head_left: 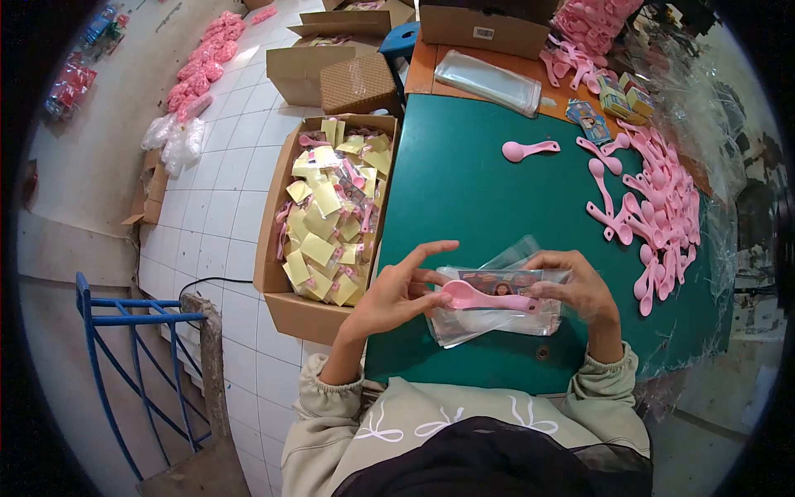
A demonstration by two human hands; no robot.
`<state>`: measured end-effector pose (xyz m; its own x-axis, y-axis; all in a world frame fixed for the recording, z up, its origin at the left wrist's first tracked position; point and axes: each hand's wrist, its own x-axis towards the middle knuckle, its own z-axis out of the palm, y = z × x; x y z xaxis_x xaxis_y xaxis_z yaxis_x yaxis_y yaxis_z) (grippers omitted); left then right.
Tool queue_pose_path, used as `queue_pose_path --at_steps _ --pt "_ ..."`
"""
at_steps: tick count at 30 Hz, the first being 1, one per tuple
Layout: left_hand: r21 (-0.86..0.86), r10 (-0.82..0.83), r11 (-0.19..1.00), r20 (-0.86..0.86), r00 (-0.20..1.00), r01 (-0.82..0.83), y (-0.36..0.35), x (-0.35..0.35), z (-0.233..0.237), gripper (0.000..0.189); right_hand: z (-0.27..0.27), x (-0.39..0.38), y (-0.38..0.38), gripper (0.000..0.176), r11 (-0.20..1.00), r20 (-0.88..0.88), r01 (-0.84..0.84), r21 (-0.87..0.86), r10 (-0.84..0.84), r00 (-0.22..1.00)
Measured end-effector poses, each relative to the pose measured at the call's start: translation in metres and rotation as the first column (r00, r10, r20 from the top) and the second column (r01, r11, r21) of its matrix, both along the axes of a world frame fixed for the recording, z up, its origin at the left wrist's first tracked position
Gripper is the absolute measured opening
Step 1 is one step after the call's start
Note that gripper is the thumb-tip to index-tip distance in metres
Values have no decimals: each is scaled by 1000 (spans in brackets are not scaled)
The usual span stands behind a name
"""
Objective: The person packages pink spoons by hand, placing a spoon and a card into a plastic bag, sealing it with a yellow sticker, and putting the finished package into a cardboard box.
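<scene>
A pink spoon (490,299) lies across a printed card (502,286) in a clear plastic bag (464,274), held in front of me over the green table. My left hand (399,291) pinches the left end, its thumb at the spoon's bowl and its index finger stretched out above. At the other end my right hand (578,286) grips the bag, thumb on top near the spoon's handle tip and fingers behind. Beneath both hands, a stack of flat clear bags (460,330) rests on the table, partly hidden by the held bag.
Loose pink spoons (658,199) are heaped on the table's right side, with a single spoon (530,150) apart from them. Printed cards (588,121) and a bundle of clear bags (489,81) lie farther back. A carton (271,240) of filled packets stands at left, near a blue metal frame (137,319).
</scene>
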<state>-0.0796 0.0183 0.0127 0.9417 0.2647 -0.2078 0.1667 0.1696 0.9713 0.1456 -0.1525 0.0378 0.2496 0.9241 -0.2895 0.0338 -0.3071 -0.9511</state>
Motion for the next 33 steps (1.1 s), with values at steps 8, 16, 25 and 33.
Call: queue_pose_path --at_steps 8,16,25,33 --pt "340 101 935 24 995 -103 -15 7 -5 66 0 -5 -13 16 994 182 78 80 -92 979" --pt "-35 153 987 -29 988 -154 -61 -12 -8 55 18 -65 -7 38 947 625 -313 73 201 754" --pt "-238 124 957 -172 977 -164 -69 -37 -3 53 -7 -96 -2 25 928 611 -370 49 266 746" --pt "-218 167 960 -46 985 -173 -69 -30 -4 57 -9 -97 2 25 947 527 -313 74 229 818"
